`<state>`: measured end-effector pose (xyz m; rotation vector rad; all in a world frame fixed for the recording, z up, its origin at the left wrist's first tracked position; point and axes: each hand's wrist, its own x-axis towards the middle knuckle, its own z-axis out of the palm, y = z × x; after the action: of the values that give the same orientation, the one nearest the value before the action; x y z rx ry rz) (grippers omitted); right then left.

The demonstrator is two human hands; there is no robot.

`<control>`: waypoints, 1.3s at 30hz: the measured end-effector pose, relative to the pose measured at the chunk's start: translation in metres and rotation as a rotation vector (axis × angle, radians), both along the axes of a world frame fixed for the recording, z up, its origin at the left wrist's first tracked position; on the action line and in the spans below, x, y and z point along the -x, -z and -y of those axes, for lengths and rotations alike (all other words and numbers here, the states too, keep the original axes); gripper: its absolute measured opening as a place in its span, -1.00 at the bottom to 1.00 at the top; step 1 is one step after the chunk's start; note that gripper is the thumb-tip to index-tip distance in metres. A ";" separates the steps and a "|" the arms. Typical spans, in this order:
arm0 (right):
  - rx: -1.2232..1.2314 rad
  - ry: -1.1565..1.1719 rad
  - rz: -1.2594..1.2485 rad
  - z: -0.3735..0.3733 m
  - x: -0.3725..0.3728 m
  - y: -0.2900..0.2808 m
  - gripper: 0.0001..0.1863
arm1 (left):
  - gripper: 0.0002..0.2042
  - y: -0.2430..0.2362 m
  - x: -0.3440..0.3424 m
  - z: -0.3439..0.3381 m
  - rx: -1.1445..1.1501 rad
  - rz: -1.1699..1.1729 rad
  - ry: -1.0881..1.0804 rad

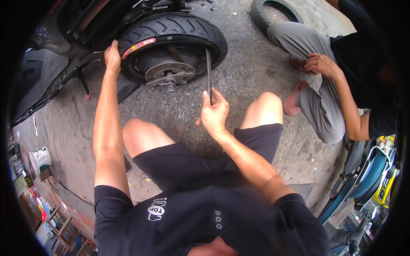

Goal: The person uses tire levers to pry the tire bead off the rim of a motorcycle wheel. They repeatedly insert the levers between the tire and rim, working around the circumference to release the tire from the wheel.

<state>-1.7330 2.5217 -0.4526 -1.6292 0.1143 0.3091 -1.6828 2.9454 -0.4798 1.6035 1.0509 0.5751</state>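
Observation:
A black scooter tire (171, 26) sits round a wheel with a dark hub, and a brake disc (171, 72) shows at its middle. A red label is stuck on the tire's sidewall. My left hand (112, 57) presses against the tire's left side, with its fingers partly hidden behind the rubber. In my right hand (215, 112) is a long metal tire lever (209, 74), held upright with the fingers wrapped round its lower part. The lever's far end reaches the inner edge of the tire on the right; its tip is hidden there.
The black scooter body (64, 64) stands at the upper left. Another person (324, 81) crouches close on the right, a hand on the knee. A loose tire (277, 13) lies on the concrete behind. Parked scooters (367, 179) fill the lower right; a wooden stool (64, 232) is lower left.

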 end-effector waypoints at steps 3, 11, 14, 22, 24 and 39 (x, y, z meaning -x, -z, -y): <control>-0.007 0.011 0.020 -0.005 0.004 0.005 -0.74 | -0.44 -0.005 0.000 0.007 -0.002 -0.024 -0.015; 0.330 -0.054 0.211 -0.025 0.012 0.071 -0.68 | -0.45 -0.005 -0.003 -0.001 -0.008 0.000 0.016; 0.310 -0.029 0.284 -0.059 0.015 0.106 -0.64 | -0.47 -0.003 -0.005 -0.013 0.000 -0.028 0.017; 0.589 -0.392 0.240 -0.052 -0.062 0.161 -0.60 | -0.46 -0.008 -0.012 0.000 -0.010 -0.005 -0.048; 0.591 -0.467 0.231 -0.040 -0.082 0.167 -0.61 | -0.45 -0.009 -0.013 0.012 0.004 -0.038 -0.069; 1.020 -0.593 0.192 -0.027 -0.172 0.153 -0.76 | -0.42 -0.003 -0.017 -0.008 0.012 -0.008 -0.097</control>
<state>-1.5612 2.5491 -0.6054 -2.6873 -0.4389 0.5999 -1.6653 2.9531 -0.4769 1.5521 1.1403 0.6271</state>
